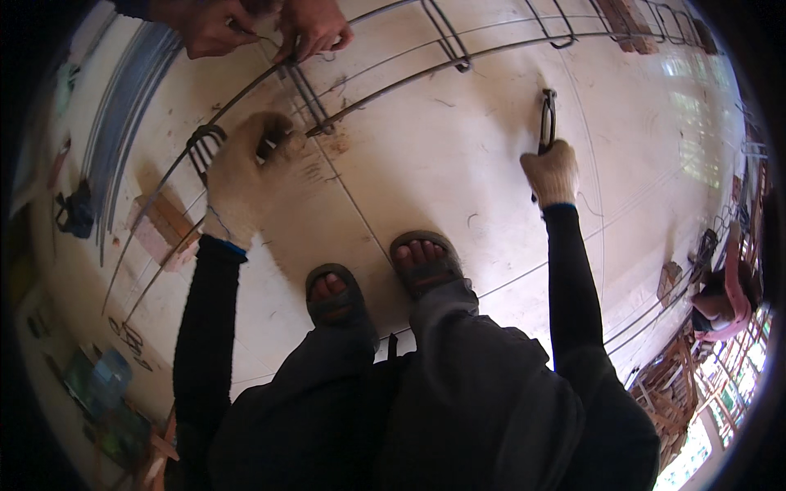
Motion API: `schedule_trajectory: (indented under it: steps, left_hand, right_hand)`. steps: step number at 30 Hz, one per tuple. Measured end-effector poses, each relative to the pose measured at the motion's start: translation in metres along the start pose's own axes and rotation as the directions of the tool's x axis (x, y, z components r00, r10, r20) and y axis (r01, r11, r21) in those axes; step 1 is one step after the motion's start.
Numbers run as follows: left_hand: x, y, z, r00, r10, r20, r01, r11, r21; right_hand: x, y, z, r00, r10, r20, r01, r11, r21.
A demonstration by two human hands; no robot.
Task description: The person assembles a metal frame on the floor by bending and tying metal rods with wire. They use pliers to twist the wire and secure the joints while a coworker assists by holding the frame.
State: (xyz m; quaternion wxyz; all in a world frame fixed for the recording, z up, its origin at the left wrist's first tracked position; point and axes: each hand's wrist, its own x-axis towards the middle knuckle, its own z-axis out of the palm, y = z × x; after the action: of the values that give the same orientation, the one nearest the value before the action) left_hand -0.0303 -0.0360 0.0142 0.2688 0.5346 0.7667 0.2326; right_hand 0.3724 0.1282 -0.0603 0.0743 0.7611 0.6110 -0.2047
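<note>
My left hand [246, 176], in a pale knit glove, is at the left over a cage of thin steel bars. Its fingers are curled; what they hold, if anything, is hidden. A long steel bar [368, 96] comes out beside its fingertips, and bent steel stirrups [307, 98] are hooked on the bars just beyond. Several more stirrups [205, 147] are bunched behind the wrist. Off to the right, my gloved right hand [553, 173] is closed round the handles of dark pincers [548, 114], whose head points away from me, above the floor.
Another person's bare hands [307, 29] work at the cage at the top left. A bundle of steel rods [135, 114] lies at the far left, with a wood block [164, 229] near it. Scrap wood [667, 401] and a person in pink [729, 303] are at the right.
</note>
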Motion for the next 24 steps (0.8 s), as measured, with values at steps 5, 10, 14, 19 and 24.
schedule_trajectory:
  steps: [5, 10, 14, 19, 24]
  left_hand:
    - [-0.053, -0.015, 0.034, 0.934, -0.332, 0.129, 0.354, 0.833, -0.426]
    - [-0.057, -0.002, 0.048, 0.828, -0.485, 0.283, 0.502, 0.414, -0.759]
    - [-0.039, 0.008, 0.039, 0.841, -0.501, 0.205, 0.508, 0.6, -0.617]
    - [-0.033, -0.006, 0.038, 0.919, -0.386, 0.074, 0.368, 0.78, -0.506]
    - [-0.031, -0.012, 0.041, 0.972, -0.193, -0.13, 0.153, 0.951, -0.267]
  right_hand:
    - [-0.077, 0.009, 0.035, 0.84, -0.192, 0.508, -0.264, 0.673, 0.691]
    - [-0.136, -0.059, 0.003, 0.339, -0.596, 0.729, -0.487, 0.552, 0.677]
    - [-0.149, -0.097, -0.013, 0.27, -0.659, 0.702, -0.429, 0.57, 0.701]
    - [-0.144, -0.131, -0.029, 0.381, -0.624, 0.682, 0.012, 0.741, 0.671]
    - [-0.144, -0.138, -0.028, 0.447, -0.657, 0.607, 0.275, 0.747, 0.606]
